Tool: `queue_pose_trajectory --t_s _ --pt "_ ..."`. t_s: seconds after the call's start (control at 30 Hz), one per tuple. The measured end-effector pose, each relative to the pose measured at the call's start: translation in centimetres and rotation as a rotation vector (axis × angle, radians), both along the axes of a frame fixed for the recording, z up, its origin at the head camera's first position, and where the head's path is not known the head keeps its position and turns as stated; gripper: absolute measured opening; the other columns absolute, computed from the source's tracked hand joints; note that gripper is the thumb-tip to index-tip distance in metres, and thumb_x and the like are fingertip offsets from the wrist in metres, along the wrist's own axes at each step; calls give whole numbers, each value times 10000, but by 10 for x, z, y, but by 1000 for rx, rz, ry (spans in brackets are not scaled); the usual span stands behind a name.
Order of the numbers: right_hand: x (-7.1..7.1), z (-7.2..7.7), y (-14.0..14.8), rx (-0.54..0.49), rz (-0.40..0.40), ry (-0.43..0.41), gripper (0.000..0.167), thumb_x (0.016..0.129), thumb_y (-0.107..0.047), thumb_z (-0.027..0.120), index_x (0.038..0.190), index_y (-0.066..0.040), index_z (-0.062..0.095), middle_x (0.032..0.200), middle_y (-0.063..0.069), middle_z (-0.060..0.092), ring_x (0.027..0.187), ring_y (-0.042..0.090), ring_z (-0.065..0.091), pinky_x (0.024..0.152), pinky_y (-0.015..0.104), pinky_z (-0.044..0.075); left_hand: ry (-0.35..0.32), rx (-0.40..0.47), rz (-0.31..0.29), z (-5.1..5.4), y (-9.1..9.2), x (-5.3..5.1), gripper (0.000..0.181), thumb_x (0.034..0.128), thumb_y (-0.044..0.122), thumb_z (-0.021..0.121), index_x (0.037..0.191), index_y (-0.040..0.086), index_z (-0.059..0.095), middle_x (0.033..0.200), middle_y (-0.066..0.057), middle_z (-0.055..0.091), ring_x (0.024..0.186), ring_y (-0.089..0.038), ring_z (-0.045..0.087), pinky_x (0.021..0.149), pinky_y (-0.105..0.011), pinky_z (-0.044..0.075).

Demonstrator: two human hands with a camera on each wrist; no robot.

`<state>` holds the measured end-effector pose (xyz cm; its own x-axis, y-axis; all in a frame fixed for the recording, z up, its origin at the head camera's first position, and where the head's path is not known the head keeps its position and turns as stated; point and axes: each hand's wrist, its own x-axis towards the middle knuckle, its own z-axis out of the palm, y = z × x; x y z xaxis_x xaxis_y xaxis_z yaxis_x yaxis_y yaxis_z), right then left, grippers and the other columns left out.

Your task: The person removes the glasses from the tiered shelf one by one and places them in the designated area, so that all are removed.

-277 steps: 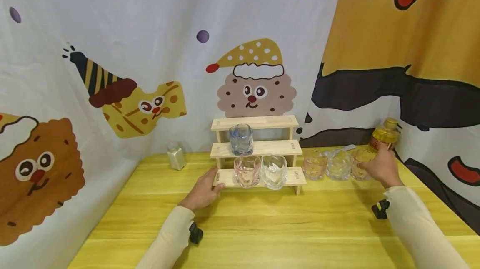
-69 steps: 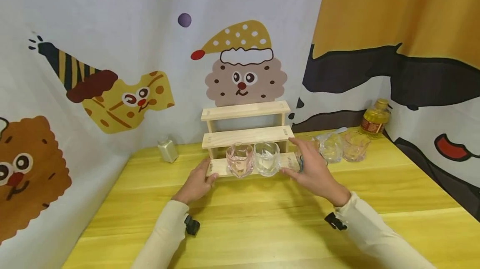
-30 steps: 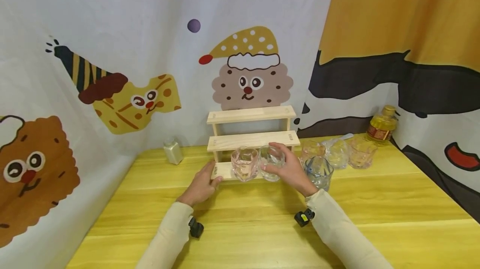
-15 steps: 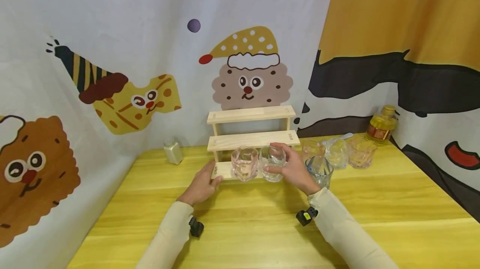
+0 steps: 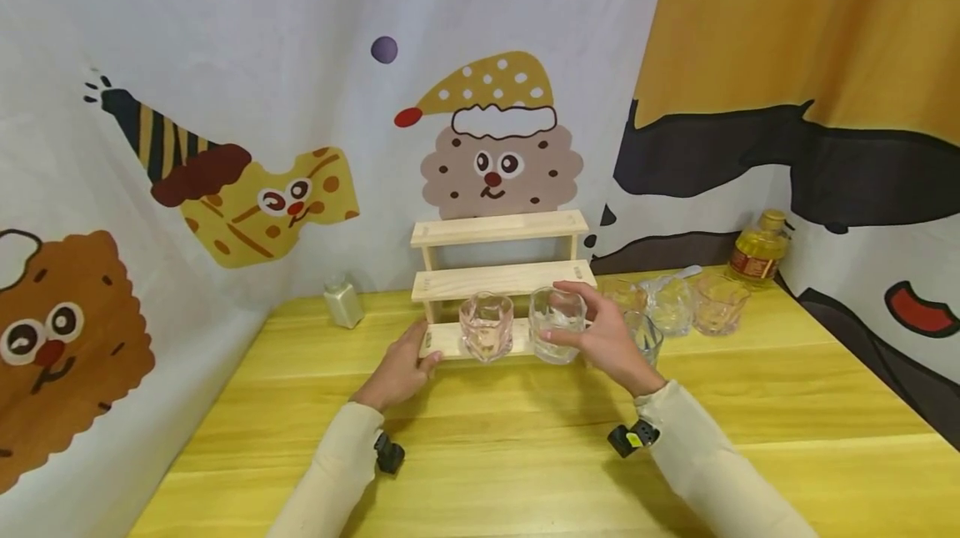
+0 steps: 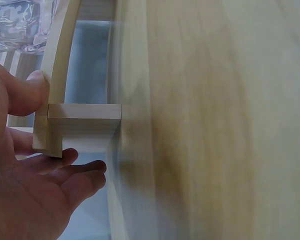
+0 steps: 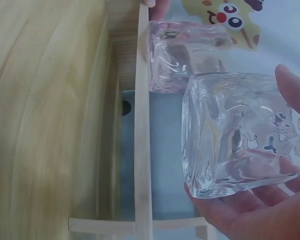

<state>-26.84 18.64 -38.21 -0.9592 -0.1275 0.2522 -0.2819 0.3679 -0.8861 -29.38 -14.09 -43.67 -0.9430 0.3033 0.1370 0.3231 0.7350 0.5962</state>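
Observation:
My right hand point(image 5: 611, 342) grips a clear glass point(image 5: 557, 325), thumb on one side and fingers on the other. In the right wrist view a gap shows between the base of this clear glass point(image 7: 230, 135) and the lowest board, so it is lifted off. A pink glass point(image 5: 486, 328) stands on that bottom step of the three-step wooden rack point(image 5: 502, 279). At the rack's left end my left hand point(image 5: 396, 367) holds the bottom board point(image 6: 54, 80), its thumb on top and fingers beneath.
Right of the rack stand a blue glass point(image 5: 647, 336), partly behind my right hand, a clear glass point(image 5: 669, 309) and pink glasses point(image 5: 720, 306). An oil bottle point(image 5: 759, 250) is in the back right corner, a small pale jar point(image 5: 343, 303) at left.
The blue glass has gone from the middle step to the table at right. My right hand has since taken the clear glass, lifted it and shifted it rightward. The left hand keeps its hold.

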Motion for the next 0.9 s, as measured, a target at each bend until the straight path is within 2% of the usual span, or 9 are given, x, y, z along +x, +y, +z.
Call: queue_pose_trajectory --t_s 0.07,0.17,0.23,0.4,0.53,0.63,0.9 --pt "3 2 4 -5 9 -8 758 788 -273 871 1453 -173 519 1470 75 571 1255 363 579 832 320 516 -4 7 2 0 0 0 674 1032 191 569 1563 -67 244 1621 -273 283 1491 -442 317 1221 -572 308" --pt "9 7 10 -9 17 -28 764 794 -282 866 1460 -177 506 1424 103 618 1255 379 590 733 309 543 -15 12 0 0 1 0 678 1035 193 563 1566 -69 232 1626 -277 266 1501 -440 297 1229 -571 293" --pt "13 9 14 10 10 -27 760 797 -301 863 1459 -188 507 1436 110 608 1290 379 570 741 309 530 -21 14 -3 0 1 0 680 1036 193 561 1566 -74 227 1627 -285 256 1506 -443 282 1232 -576 284" --pt "21 13 28 96 -28 5 752 805 -347 856 1456 -192 514 1531 102 505 1343 371 524 927 425 499 -49 6 0 2 2 1 694 1042 220 554 1573 -65 211 1636 -286 228 1522 -436 248 1240 -576 268" --pt "29 15 43 149 -60 18 759 811 -365 849 1464 -178 509 1537 117 484 1316 372 538 981 541 503 -47 10 2 2 2 1 692 1043 216 551 1573 -67 209 1636 -289 224 1522 -442 243 1241 -582 260" --pt "35 16 55 190 -85 24 757 817 -391 840 1467 -188 508 1545 121 473 1297 350 532 952 510 500 -54 15 6 1 1 2 693 1044 222 549 1574 -64 206 1639 -283 221 1525 -436 240 1247 -574 252" --pt "49 18 89 245 -125 17 759 847 -365 818 1502 -206 470 1469 129 554 1222 335 590 769 285 545 -45 16 0 1 1 3 685 1047 212 543 1568 -79 207 1634 -292 225 1521 -442 243 1242 -580 258"
